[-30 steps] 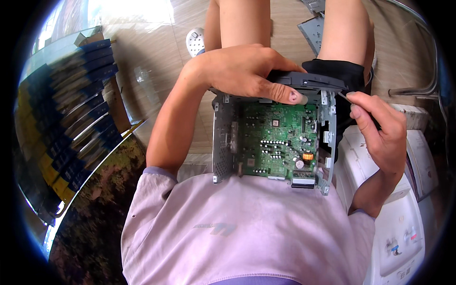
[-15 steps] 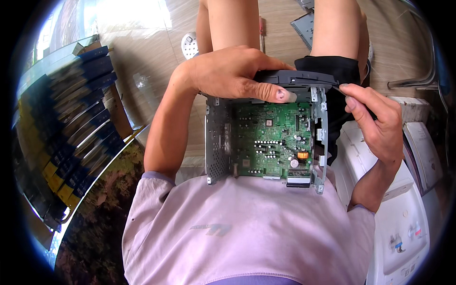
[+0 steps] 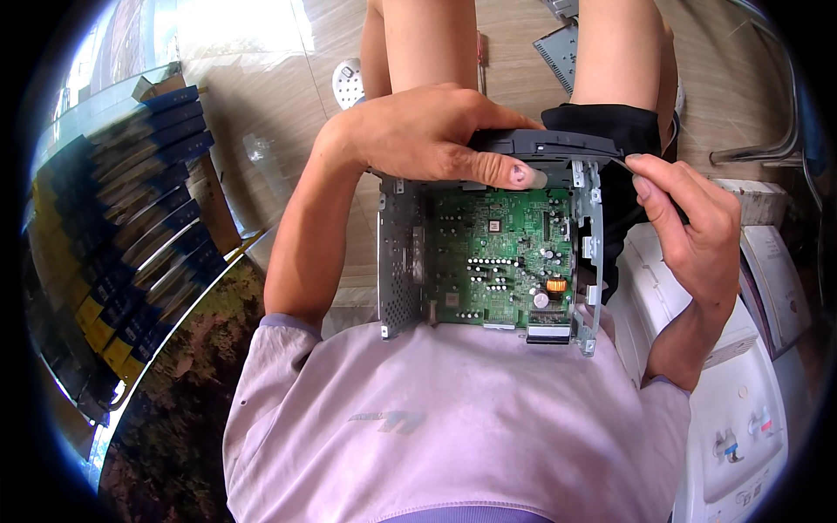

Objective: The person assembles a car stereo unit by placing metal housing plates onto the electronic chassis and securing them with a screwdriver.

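An opened car-stereo-like unit rests against my lap and shirt, its metal casing point(image 3: 397, 270) standing around a green circuit board point(image 3: 514, 253). Along its far side runs a dark plastic front panel point(image 3: 567, 142). My left hand point(image 3: 427, 135) is closed over that panel, thumb on the inner side and fingers hidden beyond it. At the panel's right corner, my right hand point(image 3: 697, 227) pinches a thin dark strip point(image 3: 621, 163) between thumb and forefinger. The strip touches the corner; whether it is a loose tool or part of the panel, I cannot tell.
A red-handled screwdriver point(image 3: 480, 61) and a grey perforated metal plate point(image 3: 558, 57) lie on the floor. White appliances, one with taps point(image 3: 728, 446), stand at the right. Blue boxes point(image 3: 179, 118) are stacked at the left. A bent metal tube point(image 3: 767, 152) is at the far right.
My right hand has shifted slightly right, with the thin strip bowing a little away from the panel's corner. My left hand and the unit have hardly moved.
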